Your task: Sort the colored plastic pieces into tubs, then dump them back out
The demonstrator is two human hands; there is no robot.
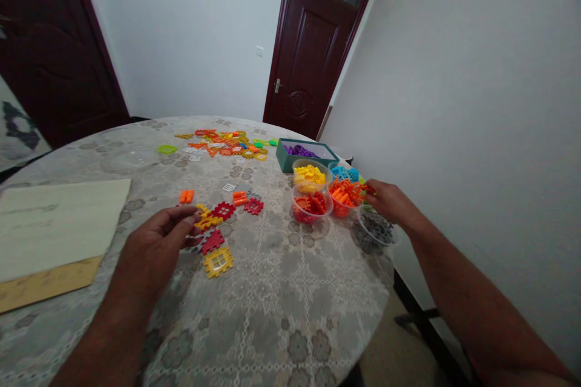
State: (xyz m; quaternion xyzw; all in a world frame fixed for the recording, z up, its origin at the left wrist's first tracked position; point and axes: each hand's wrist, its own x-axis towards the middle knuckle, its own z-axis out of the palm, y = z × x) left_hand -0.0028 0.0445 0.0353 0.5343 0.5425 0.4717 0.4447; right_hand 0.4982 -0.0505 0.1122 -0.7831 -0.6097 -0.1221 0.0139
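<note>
My left hand (157, 245) is closed on some yellow plastic interlocking pieces (207, 219), held at its fingertips above the table. Close to it lie red notched square pieces (213, 242), a yellow square window piece (218, 262) and two small groups of orange pieces (186, 196). At the right, my right hand (385, 198) reaches to the rim of a clear tub of orange pieces (345, 192). Its fingers are closed around an orange-red piece (369, 188), partly hidden by the hand. Just below that hand stands a clear tub of grey pieces (376, 228).
Tubs of yellow pieces (310, 174), red pieces (312, 204) and blue pieces (344, 173) stand together, with a green box (285, 160) of purple pieces behind. A mixed pile (224, 144) lies farther back. Paper sheets (59, 224) rest at left on the patterned tablecloth (267, 308).
</note>
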